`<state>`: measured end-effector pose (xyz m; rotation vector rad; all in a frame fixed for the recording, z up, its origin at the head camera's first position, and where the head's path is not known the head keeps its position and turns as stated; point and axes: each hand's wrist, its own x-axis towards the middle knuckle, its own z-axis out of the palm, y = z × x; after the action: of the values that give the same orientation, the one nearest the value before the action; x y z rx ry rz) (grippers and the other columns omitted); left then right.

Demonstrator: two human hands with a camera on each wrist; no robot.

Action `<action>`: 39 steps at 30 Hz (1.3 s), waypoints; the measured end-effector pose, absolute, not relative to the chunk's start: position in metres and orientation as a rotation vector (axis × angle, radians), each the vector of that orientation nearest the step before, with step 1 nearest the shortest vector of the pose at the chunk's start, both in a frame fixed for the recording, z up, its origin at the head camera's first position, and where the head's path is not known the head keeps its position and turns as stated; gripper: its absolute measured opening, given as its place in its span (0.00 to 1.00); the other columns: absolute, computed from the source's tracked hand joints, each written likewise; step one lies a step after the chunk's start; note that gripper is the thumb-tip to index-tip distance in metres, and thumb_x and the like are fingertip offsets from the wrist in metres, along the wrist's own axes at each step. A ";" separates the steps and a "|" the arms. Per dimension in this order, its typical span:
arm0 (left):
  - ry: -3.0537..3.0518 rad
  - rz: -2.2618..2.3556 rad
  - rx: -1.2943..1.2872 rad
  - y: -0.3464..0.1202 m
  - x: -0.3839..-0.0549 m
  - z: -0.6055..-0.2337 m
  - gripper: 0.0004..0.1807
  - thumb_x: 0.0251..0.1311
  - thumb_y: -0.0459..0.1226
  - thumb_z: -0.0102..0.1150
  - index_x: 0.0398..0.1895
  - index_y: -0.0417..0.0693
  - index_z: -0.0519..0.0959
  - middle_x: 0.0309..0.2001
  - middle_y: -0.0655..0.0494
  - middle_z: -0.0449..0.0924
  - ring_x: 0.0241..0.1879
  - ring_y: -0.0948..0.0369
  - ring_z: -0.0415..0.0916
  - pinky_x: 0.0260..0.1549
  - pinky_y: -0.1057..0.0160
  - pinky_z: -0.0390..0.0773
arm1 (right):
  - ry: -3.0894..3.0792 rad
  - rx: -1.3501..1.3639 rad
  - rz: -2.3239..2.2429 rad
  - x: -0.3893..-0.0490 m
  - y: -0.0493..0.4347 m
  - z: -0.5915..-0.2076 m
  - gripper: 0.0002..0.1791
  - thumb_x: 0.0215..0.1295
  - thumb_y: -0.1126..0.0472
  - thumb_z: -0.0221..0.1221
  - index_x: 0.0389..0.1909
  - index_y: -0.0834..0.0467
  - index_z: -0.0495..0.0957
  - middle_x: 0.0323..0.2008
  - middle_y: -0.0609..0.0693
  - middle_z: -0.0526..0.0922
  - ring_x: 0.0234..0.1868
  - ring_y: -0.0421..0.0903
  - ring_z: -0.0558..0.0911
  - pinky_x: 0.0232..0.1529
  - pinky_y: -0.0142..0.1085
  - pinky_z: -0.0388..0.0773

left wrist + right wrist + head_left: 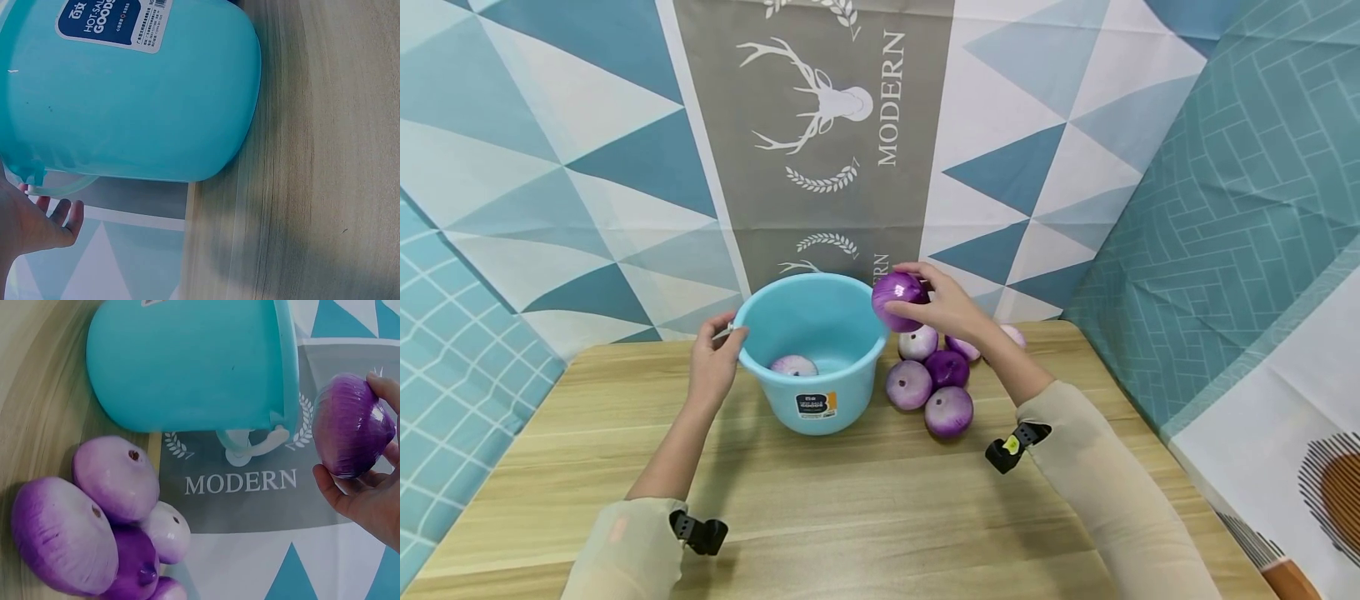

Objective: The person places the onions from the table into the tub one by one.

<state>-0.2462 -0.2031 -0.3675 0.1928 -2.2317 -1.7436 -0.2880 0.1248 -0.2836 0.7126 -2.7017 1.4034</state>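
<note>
My right hand (943,304) grips a shiny purple onion (898,302) beside the bucket's right rim, a little above it. In the right wrist view, fingers and thumb curl round this onion (350,425). At the left rim of the light blue bucket (816,412), my left hand (715,358) holds on by the handle joint. The left wrist view has the left hand (44,222) at the white handle (65,187), fingers curled. One pale purple onion (793,365) lies inside the bucket, at the bottom.
Several purple and white onions lie in a group right of the bucket, among them a pale one (909,385) and a front one (949,412). The wooden table (820,517) ends at the back against a patterned cloth (1015,150).
</note>
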 end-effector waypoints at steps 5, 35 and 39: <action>-2.232 -1.744 0.192 -0.203 -0.246 -0.367 0.27 0.65 0.46 0.46 0.65 0.46 0.63 0.67 0.50 0.60 0.63 0.54 0.65 0.44 0.72 0.70 | -2.700 0.723 1.391 -0.288 0.117 -0.281 0.34 0.54 0.48 0.65 0.62 0.48 0.67 0.56 0.52 0.73 0.54 0.49 0.74 0.50 0.42 0.78; -2.239 -1.741 0.183 -0.204 -0.244 -0.366 0.28 0.65 0.47 0.46 0.66 0.46 0.62 0.68 0.49 0.59 0.63 0.53 0.64 0.48 0.67 0.70 | -2.682 0.825 1.447 -0.288 0.084 -0.281 0.35 0.54 0.48 0.66 0.63 0.49 0.66 0.57 0.52 0.72 0.54 0.48 0.75 0.52 0.42 0.76; -2.242 -1.734 0.190 -0.203 -0.245 -0.366 0.28 0.65 0.47 0.46 0.66 0.46 0.63 0.67 0.49 0.60 0.63 0.53 0.65 0.46 0.68 0.71 | -2.681 0.829 1.441 -0.289 0.078 -0.284 0.34 0.54 0.48 0.65 0.62 0.47 0.67 0.57 0.51 0.72 0.54 0.47 0.75 0.53 0.42 0.76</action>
<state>-0.2449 -0.2032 -0.3665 0.1904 -2.2416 -1.7338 -0.2892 0.0781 -0.2839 0.8291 -2.6811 1.4413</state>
